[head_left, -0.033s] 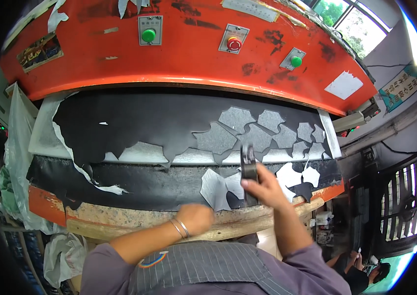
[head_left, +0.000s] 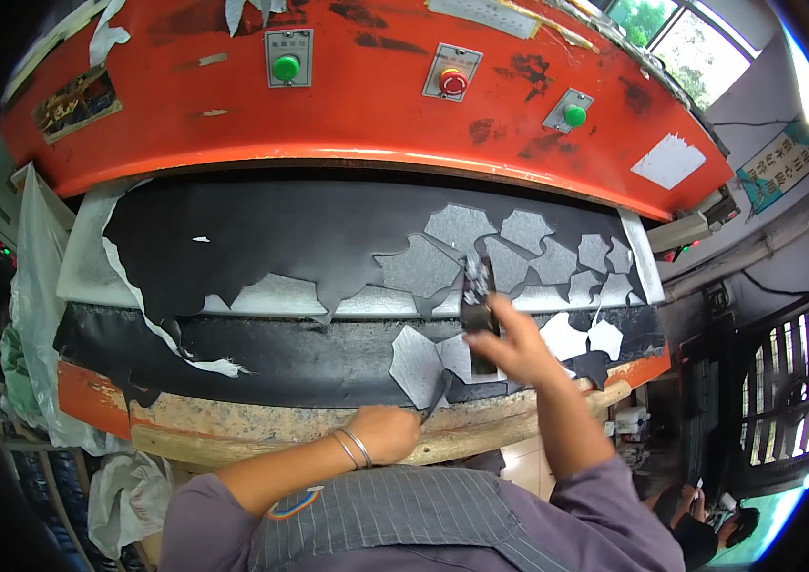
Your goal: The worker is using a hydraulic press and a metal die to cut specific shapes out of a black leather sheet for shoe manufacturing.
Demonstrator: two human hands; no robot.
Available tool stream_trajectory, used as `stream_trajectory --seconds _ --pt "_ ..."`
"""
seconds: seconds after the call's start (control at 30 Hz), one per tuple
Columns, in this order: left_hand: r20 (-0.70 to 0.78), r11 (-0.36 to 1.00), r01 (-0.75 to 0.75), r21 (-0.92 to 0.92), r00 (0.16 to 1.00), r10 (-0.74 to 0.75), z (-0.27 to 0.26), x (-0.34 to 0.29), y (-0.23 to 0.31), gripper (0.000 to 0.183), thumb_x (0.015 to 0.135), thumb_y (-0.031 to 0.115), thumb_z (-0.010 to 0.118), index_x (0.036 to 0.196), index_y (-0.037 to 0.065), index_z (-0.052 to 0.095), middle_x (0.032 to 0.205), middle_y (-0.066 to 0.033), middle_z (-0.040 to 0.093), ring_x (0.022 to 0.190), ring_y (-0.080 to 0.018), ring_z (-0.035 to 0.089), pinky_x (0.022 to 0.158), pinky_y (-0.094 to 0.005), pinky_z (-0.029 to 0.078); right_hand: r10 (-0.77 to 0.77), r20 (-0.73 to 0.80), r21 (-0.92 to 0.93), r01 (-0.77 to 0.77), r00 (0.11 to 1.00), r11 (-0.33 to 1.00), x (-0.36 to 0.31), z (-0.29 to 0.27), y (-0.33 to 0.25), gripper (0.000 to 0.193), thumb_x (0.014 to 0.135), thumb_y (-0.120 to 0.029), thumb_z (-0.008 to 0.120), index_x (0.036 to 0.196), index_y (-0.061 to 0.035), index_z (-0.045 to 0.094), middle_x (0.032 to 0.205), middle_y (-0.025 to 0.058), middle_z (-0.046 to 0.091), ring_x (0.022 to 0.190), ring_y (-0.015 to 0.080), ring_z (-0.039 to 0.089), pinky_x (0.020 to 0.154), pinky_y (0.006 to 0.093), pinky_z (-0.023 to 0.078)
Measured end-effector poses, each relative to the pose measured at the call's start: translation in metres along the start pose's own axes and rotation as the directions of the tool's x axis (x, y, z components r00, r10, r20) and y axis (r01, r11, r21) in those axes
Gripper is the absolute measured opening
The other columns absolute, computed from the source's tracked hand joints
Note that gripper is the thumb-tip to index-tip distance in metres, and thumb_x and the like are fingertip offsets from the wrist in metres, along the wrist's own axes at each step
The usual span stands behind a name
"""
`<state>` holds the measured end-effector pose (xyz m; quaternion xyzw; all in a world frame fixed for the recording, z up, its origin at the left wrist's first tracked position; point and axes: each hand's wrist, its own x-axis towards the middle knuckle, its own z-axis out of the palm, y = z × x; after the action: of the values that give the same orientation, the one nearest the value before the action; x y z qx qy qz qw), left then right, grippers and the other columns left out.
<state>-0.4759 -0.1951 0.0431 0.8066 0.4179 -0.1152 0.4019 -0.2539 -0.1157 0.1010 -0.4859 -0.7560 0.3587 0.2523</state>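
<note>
My right hand [head_left: 519, 348] is closed round a narrow dark block-like tool [head_left: 477, 297]. Its upper end is blurred and overlaps the cut-outs in a black sheet [head_left: 261, 229], so its kind is unclear. At the front edge my left hand [head_left: 385, 434] is closed, with its fingertips at a curled black scrap [head_left: 439, 393] that it seems to pinch. Just beyond that scrap lies a pale cut piece [head_left: 416, 367], white-grey side up. More white pieces [head_left: 604, 338] rest to the right of my right hand.
An orange-red machine beam [head_left: 357, 114] spans the far side, bearing two green buttons [head_left: 285, 67] and a red one [head_left: 452, 83]. A worn wooden rail [head_left: 261, 434] runs along the near edge. Plastic sheeting [head_left: 37, 286] hangs at left. Another person [head_left: 709, 534] is at far lower right.
The black scrap by my left hand has been drawn up and toward its fingertips. My right hand and the dark tool have shifted slightly away from me, the tool's top now more blurred.
</note>
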Motion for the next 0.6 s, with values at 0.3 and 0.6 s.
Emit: stream_trajectory --seconds 0.3,0.6 --pt "-0.72 0.987 0.02 -0.159 0.682 -0.13 -0.111 -0.004 -0.039 0.057 0.072 0.032 0.08 0.115 0.001 0.058 0.106 -0.0153 0.061 0.099 -0.0315 0.059 0.088 -0.0382 0.047 -0.541 0.482 -0.457 0.724 0.69 0.517 0.205 -0.012 0.031 0.023 0.079 -0.006 0.058 0.101 -0.0053 0.063 0.117 0.0122 0.061 0.123 0.0293 0.049 0.104 0.0436 0.035" --pt "-0.918 0.951 0.262 -0.162 0.314 -0.243 -0.148 0.107 -0.073 0.114 0.063 0.048 0.082 0.146 0.003 0.019 0.135 -0.024 0.041 0.134 -0.0376 0.031 0.11 -0.0522 0.022 -0.289 -0.329 -0.33 0.177 0.899 0.927 0.194 0.002 0.082 0.044 0.076 -0.016 0.073 0.119 -0.0127 0.062 0.121 0.0119 0.06 0.122 0.0289 0.049 0.102 0.0449 0.033"
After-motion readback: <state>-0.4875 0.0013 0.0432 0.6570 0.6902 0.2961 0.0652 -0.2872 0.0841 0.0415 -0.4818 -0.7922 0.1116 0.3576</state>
